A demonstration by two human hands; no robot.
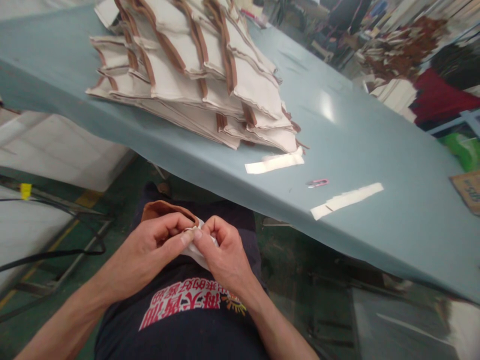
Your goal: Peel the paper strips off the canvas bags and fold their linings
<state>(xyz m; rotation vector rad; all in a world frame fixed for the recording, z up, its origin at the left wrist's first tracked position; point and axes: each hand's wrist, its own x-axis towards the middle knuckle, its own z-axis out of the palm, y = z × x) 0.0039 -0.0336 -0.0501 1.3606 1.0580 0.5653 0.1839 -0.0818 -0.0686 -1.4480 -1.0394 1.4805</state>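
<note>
My left hand [150, 247] and my right hand [221, 252] meet over my lap, below the table's near edge. Both pinch a small white piece of fabric [195, 250] between thumb and fingers. A brown-edged cloth piece [161, 207] lies on my lap just behind the left hand. On the blue-grey table [356, 130] above stands a tall pile of cream fabric pieces with brown trim [198, 70].
Two white strips [275, 162] [347, 200] and a small pink thread snip [318, 183] lie on the table near its front edge. A cardboard box corner [468, 190] sits at the right. Heaps of fabric and a person fill the far background.
</note>
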